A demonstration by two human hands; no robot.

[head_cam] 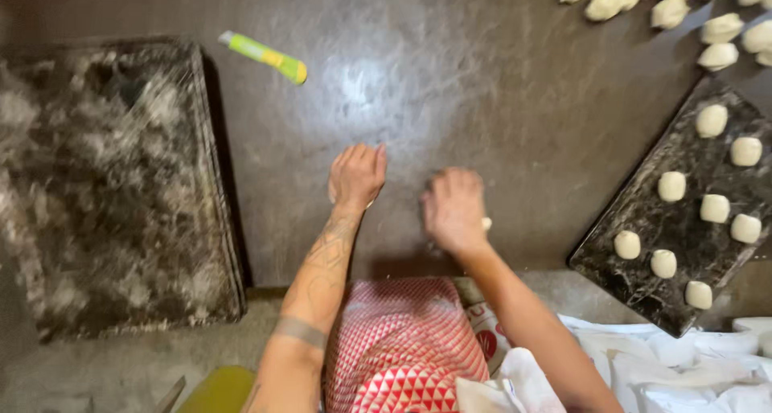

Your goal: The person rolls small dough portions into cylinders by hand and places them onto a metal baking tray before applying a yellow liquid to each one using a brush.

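My left hand lies flat, palm down, on the dark worktop, fingers together; whether dough sits under it is hidden. My right hand is cupped over a small piece of pale dough, which peeks out at its right side. Both hands are close together near the table's front edge, above my red-and-white patterned apron.
A dark tray at the right holds several round dough balls. More dough pieces lie loose at the top right. A floured dark tray sits at the left. A green-and-yellow tool lies at the back. White cloth is at the lower right.
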